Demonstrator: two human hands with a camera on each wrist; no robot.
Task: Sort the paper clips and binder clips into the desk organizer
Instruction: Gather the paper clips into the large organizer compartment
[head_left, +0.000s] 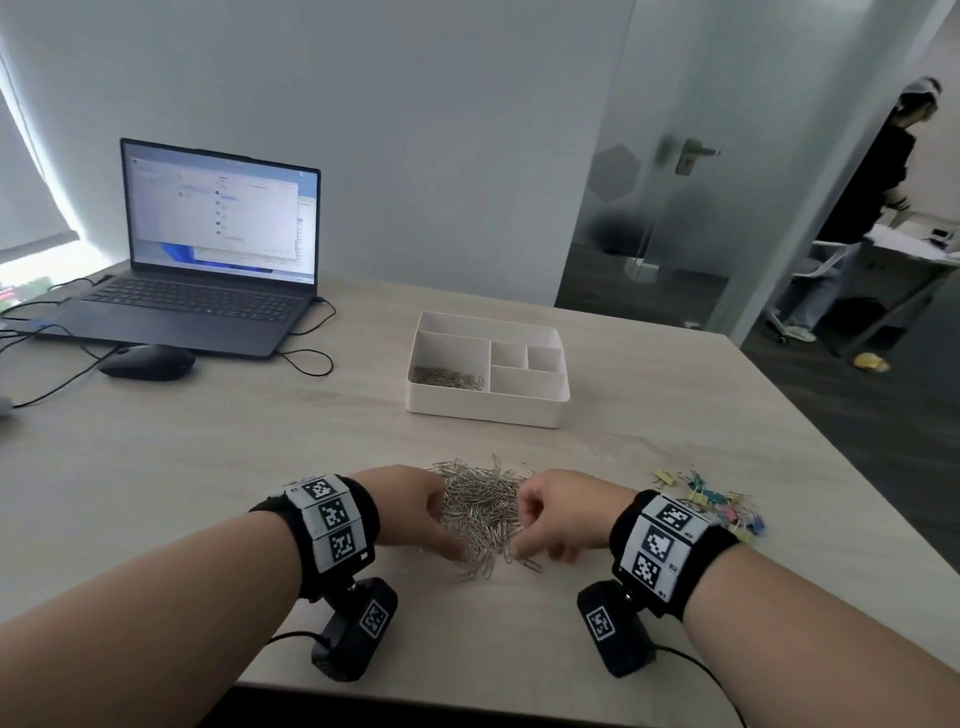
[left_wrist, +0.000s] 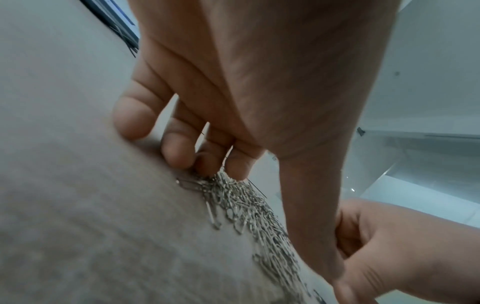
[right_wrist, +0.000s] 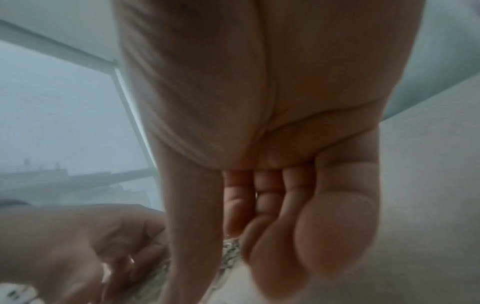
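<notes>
A heap of silver paper clips (head_left: 480, 512) lies on the table near the front edge. My left hand (head_left: 415, 512) cups its left side and my right hand (head_left: 558, 514) its right side. In the left wrist view the curled fingers (left_wrist: 182, 152) dig into the far end of the paper clips (left_wrist: 259, 216) while the thumb runs along them. The right wrist view shows bent fingers (right_wrist: 272, 205) and the thumb closing on clips (right_wrist: 231, 246). The white desk organizer (head_left: 535, 405) stands behind, with paper clips (head_left: 449, 378) in its left compartment. Coloured binder clips (head_left: 711, 506) lie scattered to the right.
An open laptop (head_left: 208, 260), a black mouse (head_left: 148, 362) and cables sit at the back left. The table's right edge (head_left: 831, 467) runs close to the binder clips. A person (head_left: 872, 208) stands beyond the glass door.
</notes>
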